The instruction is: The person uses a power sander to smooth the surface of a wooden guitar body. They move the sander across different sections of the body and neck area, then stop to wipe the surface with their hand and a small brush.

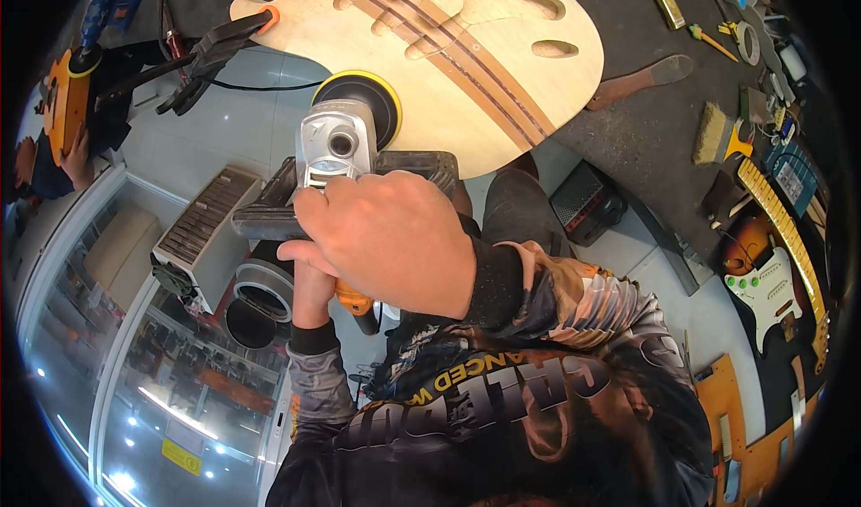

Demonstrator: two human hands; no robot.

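Note:
My right hand [395, 238] is closed over the body of a polisher [336, 144] with a silver gear head. Below it, mostly hidden behind the right hand, my left hand [312, 287] also grips the tool beside its orange housing [354, 299]. The tool's round black pad [387, 112] with a yellow rim is at the near left edge of a pale wooden guitar body [502, 112]. Dark and brown stripes run down the body's middle, and hollow pockets are cut into its face. An orange-tipped black clamp [224, 45] presses on its left horn.
On the dark workbench [628, 139] lie a wooden-handled tool [641, 81], a brush [710, 130] and a tape roll [747, 43]. An electric guitar [767, 283] stands at right. At far left another person's hand [76, 157] holds an orange guitar body [63, 104]. A glass case [108, 328] stands lower left.

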